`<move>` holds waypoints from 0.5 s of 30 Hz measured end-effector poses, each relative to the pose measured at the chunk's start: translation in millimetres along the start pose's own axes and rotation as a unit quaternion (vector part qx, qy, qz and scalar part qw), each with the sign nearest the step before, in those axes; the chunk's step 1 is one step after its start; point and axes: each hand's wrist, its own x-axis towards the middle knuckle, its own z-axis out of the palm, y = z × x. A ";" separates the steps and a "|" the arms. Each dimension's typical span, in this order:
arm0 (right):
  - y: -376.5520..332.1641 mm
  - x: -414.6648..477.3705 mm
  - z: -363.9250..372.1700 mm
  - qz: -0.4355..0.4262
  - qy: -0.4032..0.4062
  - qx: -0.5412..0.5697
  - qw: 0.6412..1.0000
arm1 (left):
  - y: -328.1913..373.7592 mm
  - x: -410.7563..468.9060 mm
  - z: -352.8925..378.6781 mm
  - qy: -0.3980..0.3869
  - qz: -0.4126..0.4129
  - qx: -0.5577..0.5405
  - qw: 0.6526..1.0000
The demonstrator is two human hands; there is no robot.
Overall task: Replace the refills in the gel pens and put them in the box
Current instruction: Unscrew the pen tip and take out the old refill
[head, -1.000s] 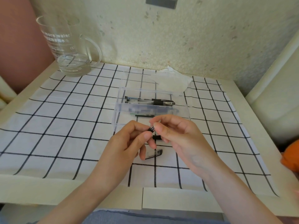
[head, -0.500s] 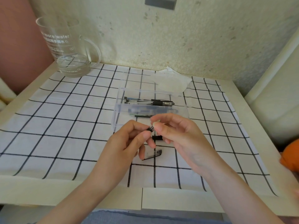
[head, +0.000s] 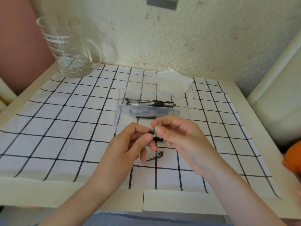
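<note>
Two hands, both occupied, at centre frame.

1. Left hand [head: 128, 144]: fingers curled round the barrel of a gel pen [head: 152, 131], with only the black grip section showing past the thumb.
2. Right hand [head: 184, 141]: thumb and forefinger pinch the tip end of the same pen. Whether the tip is being screwed on or off cannot be told.
3. Gel pen: held clear of the cloth, its long axis slanting from lower left to upper right.
4. Short black piece [head: 158, 139]: lies on the cloth just below the hands, partly hidden by them.
5. Clear cap with a dark end [head: 155, 156]: lies on the cloth, lower than the black piece, beside the left fingers.
6. Clear box [head: 185, 110]: open, directly above the hands in the frame. Its long axis runs left to right, and its near wall is just beyond the right fingertips.
7. Finished pens [head: 151, 102]: at least two lie in the box along its length, toward the far wall.
8. Thin dark rod [head: 145, 117]: lies along the near wall and is possibly a refill.

Judgement: once the pen is closed it must turn level, parallel to the box, and go a short way upward in the frame. The right hand is the nearer.

9. Checked cloth [head: 65, 119] over a pale bench [head: 179, 203].
10. Crumpled tissue [head: 172, 82] beyond the box.
11. Glass jug [head: 68, 51] at upper left.
12. Orange object [head: 293, 159] at the right edge, unidentified.
</note>
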 end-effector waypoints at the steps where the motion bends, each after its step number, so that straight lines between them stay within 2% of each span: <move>1: -1.9 -0.5 -0.4 0.000 -0.010 0.003 1.000 | 0.0 0.1 -0.3 0.001 -0.001 -0.004 1.000; 8: 4.0 2.6 0.6 0.011 0.009 -0.009 1.000 | 0.2 0.1 0.0 -0.001 0.003 -0.003 1.000; 15: -3.1 1.2 -3.7 0.004 -0.014 -0.013 1.000 | -0.2 0.3 -1.0 0.001 0.000 -0.003 1.000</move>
